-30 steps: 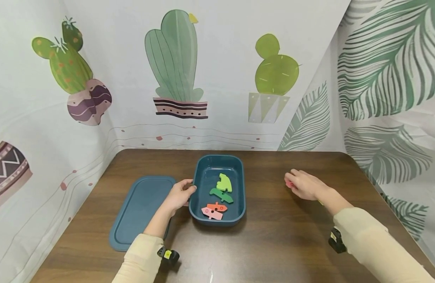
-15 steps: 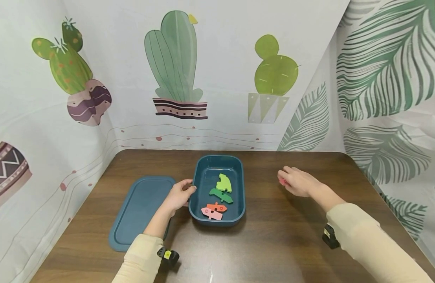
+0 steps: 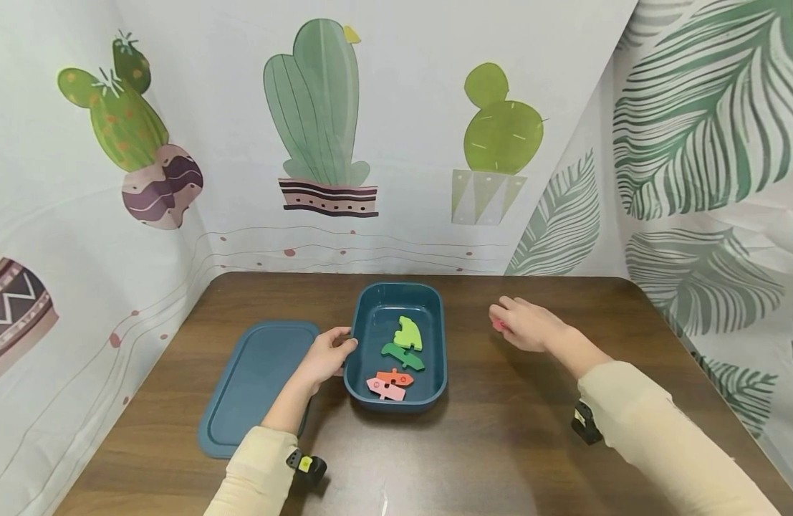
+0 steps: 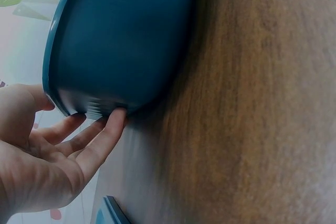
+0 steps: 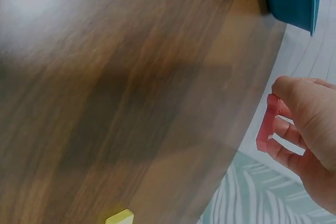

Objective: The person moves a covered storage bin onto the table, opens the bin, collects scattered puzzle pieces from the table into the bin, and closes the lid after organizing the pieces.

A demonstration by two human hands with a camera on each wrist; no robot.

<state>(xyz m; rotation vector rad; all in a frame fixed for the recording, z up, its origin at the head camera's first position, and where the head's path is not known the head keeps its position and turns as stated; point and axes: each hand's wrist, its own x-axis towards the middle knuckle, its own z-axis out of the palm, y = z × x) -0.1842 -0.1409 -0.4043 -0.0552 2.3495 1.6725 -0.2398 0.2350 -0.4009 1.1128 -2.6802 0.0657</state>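
A dark teal box [image 3: 435, 387] stands mid-table and holds light green, dark green, orange and pink flat pieces [image 3: 401, 355]. My left hand [image 3: 328, 356] rests against its left wall [image 4: 121, 40], fingers straight, fingertips [image 4: 116, 117] touching the base of the wall. My right hand [image 3: 525, 324] hovers over the table to the right of the box and pinches a flat pink piece [image 5: 266, 123] between thumb and fingers; only its red edge [image 3: 497, 325] shows from the head view.
The teal lid [image 3: 254, 383] lies flat on the table left of the box. A small yellow piece [image 5: 119, 216] lies on the brown wooden table [image 3: 512, 423] near the right side. Printed cloth walls close in the back and both sides.
My right hand has carried the pink piece leftward, toward the box. The left hand and the box have stayed put.
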